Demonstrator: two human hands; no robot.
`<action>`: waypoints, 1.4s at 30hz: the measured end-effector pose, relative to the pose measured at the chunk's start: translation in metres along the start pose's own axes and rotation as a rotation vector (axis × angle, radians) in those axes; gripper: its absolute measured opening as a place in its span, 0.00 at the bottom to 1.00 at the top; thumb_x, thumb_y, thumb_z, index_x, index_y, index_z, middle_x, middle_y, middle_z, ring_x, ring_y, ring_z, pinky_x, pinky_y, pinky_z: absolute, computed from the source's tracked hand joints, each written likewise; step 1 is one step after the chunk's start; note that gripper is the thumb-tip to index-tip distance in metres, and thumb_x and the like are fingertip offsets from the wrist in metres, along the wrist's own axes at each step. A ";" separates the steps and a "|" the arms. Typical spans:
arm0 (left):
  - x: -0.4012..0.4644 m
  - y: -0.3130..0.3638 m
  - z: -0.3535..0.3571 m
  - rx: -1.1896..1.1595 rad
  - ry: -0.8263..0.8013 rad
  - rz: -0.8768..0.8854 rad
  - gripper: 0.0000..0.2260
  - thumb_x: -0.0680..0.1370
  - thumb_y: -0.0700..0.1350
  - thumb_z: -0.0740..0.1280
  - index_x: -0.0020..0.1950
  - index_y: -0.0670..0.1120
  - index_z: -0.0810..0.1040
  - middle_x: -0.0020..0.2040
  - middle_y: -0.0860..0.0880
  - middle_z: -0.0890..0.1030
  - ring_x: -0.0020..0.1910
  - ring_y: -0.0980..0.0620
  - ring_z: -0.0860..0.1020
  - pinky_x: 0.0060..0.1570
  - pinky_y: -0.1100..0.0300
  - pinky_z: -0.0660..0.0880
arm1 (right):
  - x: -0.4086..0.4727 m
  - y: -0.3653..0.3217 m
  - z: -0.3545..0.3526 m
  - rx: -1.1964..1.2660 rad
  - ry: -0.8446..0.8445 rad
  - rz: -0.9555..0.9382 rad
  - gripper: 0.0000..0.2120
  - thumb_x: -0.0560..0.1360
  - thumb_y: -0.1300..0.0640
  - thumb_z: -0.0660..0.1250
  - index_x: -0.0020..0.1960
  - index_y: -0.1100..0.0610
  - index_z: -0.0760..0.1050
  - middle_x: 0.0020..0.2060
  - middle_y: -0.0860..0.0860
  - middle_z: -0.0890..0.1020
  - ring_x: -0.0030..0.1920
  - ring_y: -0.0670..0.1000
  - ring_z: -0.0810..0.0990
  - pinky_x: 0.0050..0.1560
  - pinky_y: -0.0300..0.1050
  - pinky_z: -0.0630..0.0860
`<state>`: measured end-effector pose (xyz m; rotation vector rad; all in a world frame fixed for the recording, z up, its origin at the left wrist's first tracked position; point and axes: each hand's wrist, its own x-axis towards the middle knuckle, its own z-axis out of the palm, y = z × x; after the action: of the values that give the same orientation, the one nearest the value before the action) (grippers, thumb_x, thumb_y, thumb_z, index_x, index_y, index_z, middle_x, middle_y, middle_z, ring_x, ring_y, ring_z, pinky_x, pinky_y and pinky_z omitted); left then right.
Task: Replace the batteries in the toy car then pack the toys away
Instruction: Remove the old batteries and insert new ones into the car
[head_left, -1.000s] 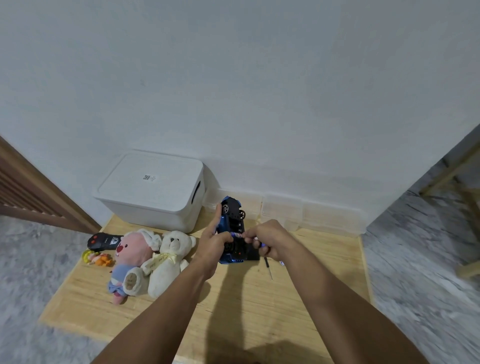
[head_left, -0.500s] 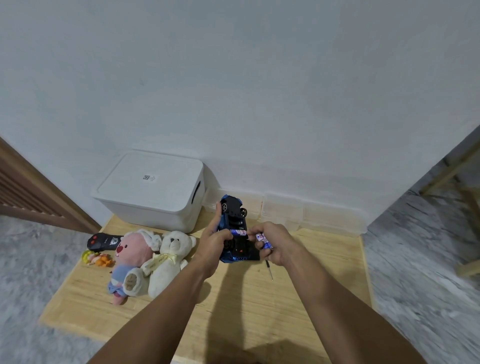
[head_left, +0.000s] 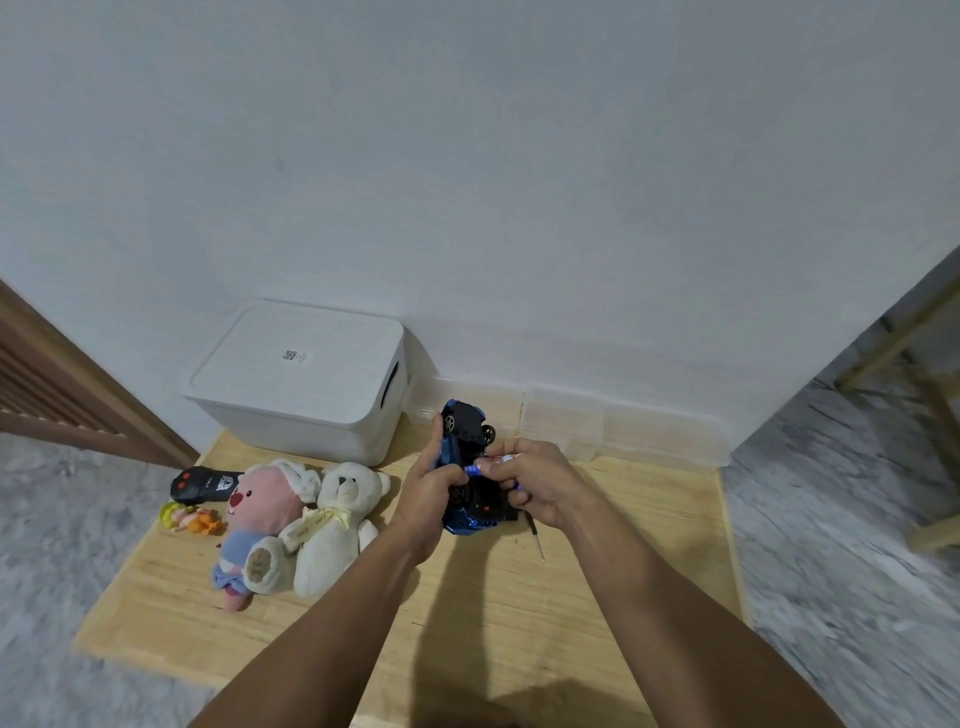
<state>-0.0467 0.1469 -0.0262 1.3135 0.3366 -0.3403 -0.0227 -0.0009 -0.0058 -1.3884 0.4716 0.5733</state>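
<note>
The blue toy car (head_left: 466, 435) is held upside down above the wooden table (head_left: 519, 623), black underside and wheels facing me. My left hand (head_left: 427, 491) grips its left side. My right hand (head_left: 535, 480) pinches a blue and white battery (head_left: 485, 464) at the car's underside, between both thumbs. A thin screwdriver (head_left: 536, 538) lies on the table just under my right hand. On the left lie a pink plush (head_left: 262, 512), a white teddy bear (head_left: 337, 519), a black remote control (head_left: 200, 483) and a small colourful figure (head_left: 189, 519).
A closed white storage box (head_left: 301, 379) stands at the back left against the wall. Clear plastic containers (head_left: 613, 431) line the wall behind the car. Grey carpet surrounds the low table; a wooden frame (head_left: 930, 426) stands at the right.
My right hand has turned and brought the battery back up against the car's underside, fingertips meeting my left thumb. The car stays in my left hand, barely moved.
</note>
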 end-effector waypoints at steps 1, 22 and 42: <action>0.000 0.000 -0.001 -0.005 -0.004 -0.004 0.38 0.73 0.29 0.57 0.74 0.63 0.64 0.61 0.43 0.81 0.61 0.37 0.77 0.64 0.42 0.72 | 0.000 -0.001 0.000 -0.029 0.005 -0.012 0.10 0.70 0.69 0.73 0.48 0.60 0.78 0.35 0.52 0.80 0.28 0.46 0.67 0.22 0.36 0.60; -0.009 0.003 -0.009 -0.099 -0.041 -0.089 0.31 0.70 0.34 0.60 0.72 0.53 0.67 0.57 0.42 0.81 0.56 0.37 0.77 0.58 0.42 0.74 | -0.009 -0.008 -0.005 0.096 0.113 -0.028 0.08 0.77 0.67 0.60 0.51 0.62 0.77 0.34 0.53 0.75 0.30 0.48 0.71 0.25 0.39 0.68; -0.024 0.002 -0.041 -0.270 -0.157 -0.223 0.16 0.82 0.43 0.58 0.67 0.51 0.75 0.54 0.44 0.83 0.49 0.44 0.82 0.48 0.48 0.79 | -0.020 0.028 0.021 -0.230 0.259 -0.081 0.02 0.73 0.62 0.70 0.42 0.57 0.81 0.31 0.51 0.77 0.28 0.48 0.70 0.23 0.37 0.62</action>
<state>-0.0696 0.1890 -0.0236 0.9795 0.3837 -0.5628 -0.0565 0.0206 -0.0118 -1.7049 0.5665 0.3912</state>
